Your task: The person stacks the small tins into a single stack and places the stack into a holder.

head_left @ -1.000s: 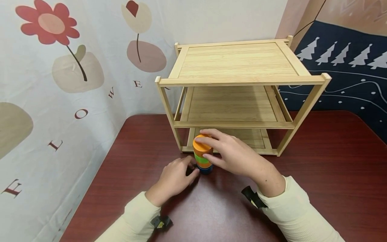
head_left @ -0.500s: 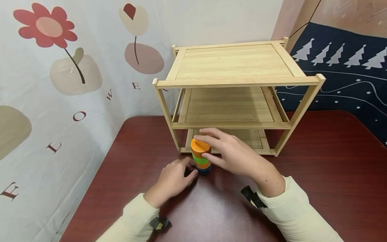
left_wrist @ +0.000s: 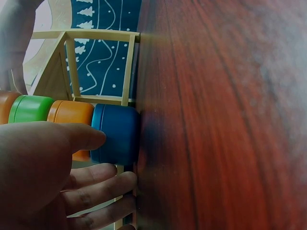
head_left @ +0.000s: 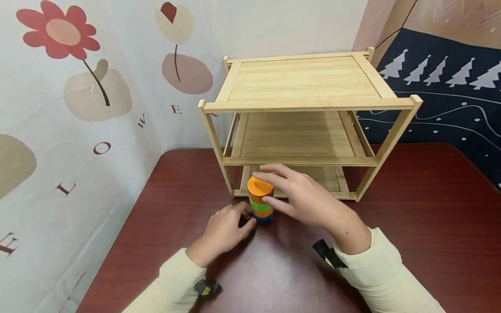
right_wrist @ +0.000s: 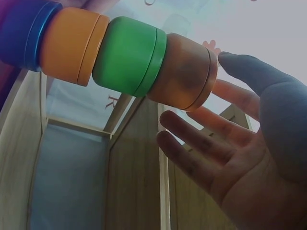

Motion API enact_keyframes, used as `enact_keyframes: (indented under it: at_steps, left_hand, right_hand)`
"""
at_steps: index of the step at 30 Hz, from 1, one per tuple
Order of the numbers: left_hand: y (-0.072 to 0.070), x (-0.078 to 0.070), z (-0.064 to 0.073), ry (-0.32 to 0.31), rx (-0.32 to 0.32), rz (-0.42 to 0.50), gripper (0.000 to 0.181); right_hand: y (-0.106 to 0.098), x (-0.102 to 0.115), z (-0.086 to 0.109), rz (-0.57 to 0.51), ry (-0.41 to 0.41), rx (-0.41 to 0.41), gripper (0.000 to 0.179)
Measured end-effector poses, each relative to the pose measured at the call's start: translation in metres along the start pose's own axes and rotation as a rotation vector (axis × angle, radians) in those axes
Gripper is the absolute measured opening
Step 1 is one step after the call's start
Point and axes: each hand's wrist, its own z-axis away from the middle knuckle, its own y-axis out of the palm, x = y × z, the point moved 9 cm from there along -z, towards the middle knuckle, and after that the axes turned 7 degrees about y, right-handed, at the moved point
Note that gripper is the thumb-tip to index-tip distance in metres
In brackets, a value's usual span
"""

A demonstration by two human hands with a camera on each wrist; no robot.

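Observation:
Four lidded round tins would be one too many to number, so several stand stacked upright on the table: a blue tin (left_wrist: pixel 120 134) at the bottom, an orange tin (right_wrist: pixel 72 45) on it, then a green tin (right_wrist: pixel 127 56), and an orange one (head_left: pixel 258 187) on top. Beside the base is my left hand (head_left: pixel 221 230), its thumb against the blue tin in the left wrist view and its fingers extended past the far side. My right hand (head_left: pixel 307 200) is spread loosely around the top tin, thumb tip close to the lid's edge and fingers apart.
A three-tier wooden shelf (head_left: pixel 313 104) stands right behind the stack on the dark red table (head_left: pixel 422 234). A white cloth (head_left: pixel 129 78) with printed flowers hangs on the left, and a navy cloth (head_left: pixel 442 108) with tree shapes on the right.
My right hand's fingers have eased slightly up and away from the top tin. The left hand and the stack hold their places, while the head view has shifted a little.

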Motion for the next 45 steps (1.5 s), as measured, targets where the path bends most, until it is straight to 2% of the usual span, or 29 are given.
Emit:
enact_keyframes:
  at_steps: [19, 32, 45]
  left_hand:
    - [0.000, -0.001, -0.002, 0.010, 0.002, -0.001, 0.021]
    - [0.001, 0.000, -0.002, 0.005, 0.009, 0.001, 0.021]
    - [0.000, -0.001, -0.002, 0.002, 0.012, -0.003, 0.021]
  right_hand:
    - [-0.004, -0.011, 0.010, 0.018, 0.031, -0.023, 0.053]
    - [-0.005, -0.010, 0.010, 0.014, 0.034, -0.036, 0.056]
    - [-0.006, -0.017, 0.010, 0.006, 0.076, -0.006, 0.066]
